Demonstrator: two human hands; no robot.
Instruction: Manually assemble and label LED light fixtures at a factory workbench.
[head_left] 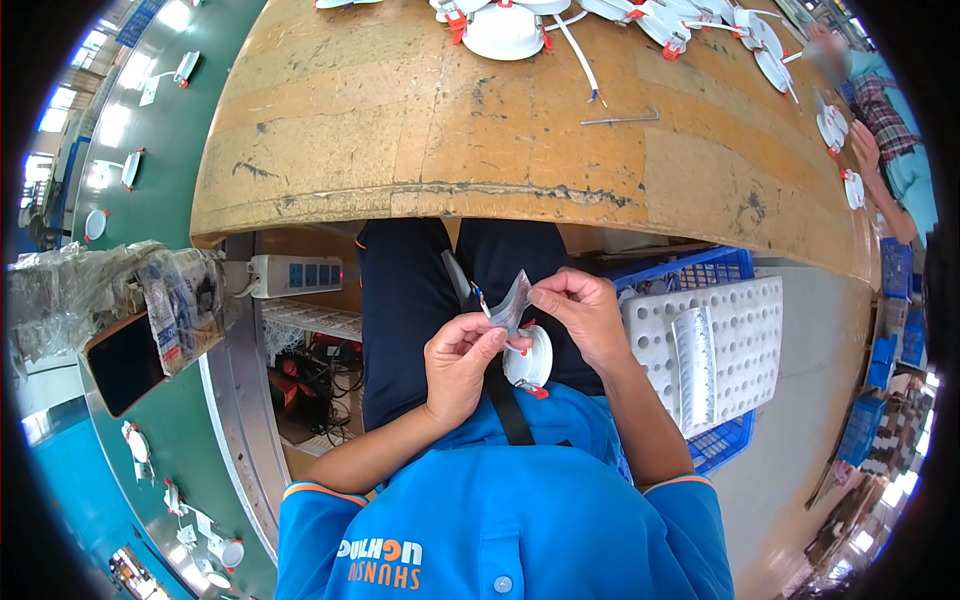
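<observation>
Above my lap, a small shiny silver-grey sheet [513, 303], which looks like a strip of labels, is held upright and slightly curled. My left hand [462, 368] pinches its lower edge between thumb and fingers. At the sheet's upper right edge, the thumb and forefinger of my right hand [585, 315] are pressed together. Just below the hands a round white downlight [530, 360] with red clips rests against my lap. Its cable end [481, 297], with thin coloured wires, shows beside the sheet; the left fingers hide part of it.
A worn wooden table [420, 150] carries several white downlights [503, 32] and a thin metal rod [620, 120]. On my right, a blue crate [720, 445] bears a perforated foam tray [750, 340] and a label strip [694, 370]. Left are a power strip [295, 276], phone [125, 362] and green conveyor [160, 215]. A co-worker [890, 140] sits far right.
</observation>
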